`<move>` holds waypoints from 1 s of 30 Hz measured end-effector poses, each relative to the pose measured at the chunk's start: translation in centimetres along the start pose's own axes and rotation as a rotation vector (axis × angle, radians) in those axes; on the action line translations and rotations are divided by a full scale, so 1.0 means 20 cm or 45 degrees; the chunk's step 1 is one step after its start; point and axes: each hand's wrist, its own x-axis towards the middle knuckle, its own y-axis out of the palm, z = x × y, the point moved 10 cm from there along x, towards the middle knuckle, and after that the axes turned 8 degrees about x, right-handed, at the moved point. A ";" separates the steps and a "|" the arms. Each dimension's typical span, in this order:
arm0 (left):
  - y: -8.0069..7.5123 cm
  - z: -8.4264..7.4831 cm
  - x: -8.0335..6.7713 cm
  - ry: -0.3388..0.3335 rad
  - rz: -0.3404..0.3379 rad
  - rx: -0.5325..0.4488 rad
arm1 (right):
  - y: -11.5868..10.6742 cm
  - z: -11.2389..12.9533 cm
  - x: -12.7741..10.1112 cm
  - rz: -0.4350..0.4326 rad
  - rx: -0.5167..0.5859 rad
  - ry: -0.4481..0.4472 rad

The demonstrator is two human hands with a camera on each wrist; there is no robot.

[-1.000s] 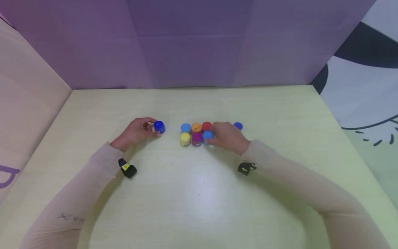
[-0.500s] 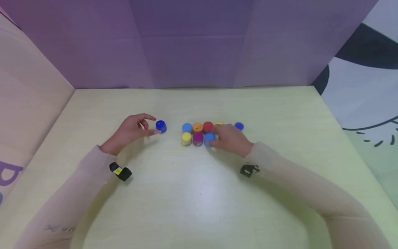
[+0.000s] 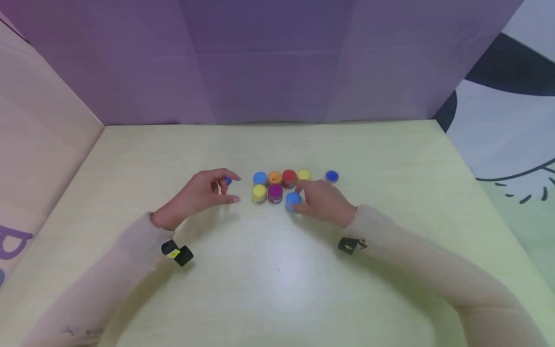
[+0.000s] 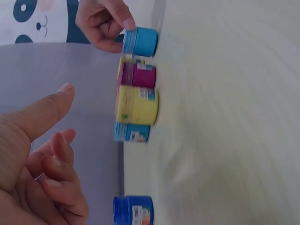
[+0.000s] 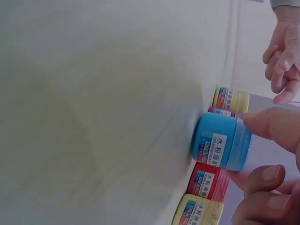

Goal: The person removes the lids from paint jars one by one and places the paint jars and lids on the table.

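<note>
Behind a pale table point(image 3: 277, 289) stands a purple backdrop point(image 3: 269, 62). The right hand point(image 3: 327, 203) pinches a light blue jar point(image 3: 292, 200) by its lid, just beside a purple jar point(image 3: 275, 193) and near a red jar point(image 3: 289, 178). The left hand point(image 3: 200, 193), thumb and forefinger spread apart, is near a dark blue jar point(image 4: 134, 211) standing on the table.

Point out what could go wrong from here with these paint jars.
The right hand pinches the light blue jar near its lid, so a loose lid or weak pinch might let it slip.
The purple jar and red jar stand close to that jar, so a sideways nudge could knock them.
The open left hand has a dark blue jar near its fingers; a careless move might tip it.
</note>
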 end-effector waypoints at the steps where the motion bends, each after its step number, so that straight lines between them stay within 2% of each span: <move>1: 0.02 -0.01 0.00 0.010 0.010 0.000 | 0.01 0.00 0.00 0.008 0.006 0.006; 7: 0.10 -0.07 -0.02 0.029 0.087 0.015 | 0.03 0.04 -0.04 0.038 0.031 -0.017; 13: 0.21 -0.11 -0.02 0.078 0.179 0.030 | 0.05 0.08 -0.07 0.066 -0.011 -0.047; 23: 0.39 -0.19 -0.01 0.156 0.313 -0.041 | 0.10 0.13 -0.12 0.098 -0.019 -0.104; 30: 0.48 -0.21 0.00 0.145 0.381 -0.064 | 0.14 0.16 -0.15 0.142 0.001 -0.135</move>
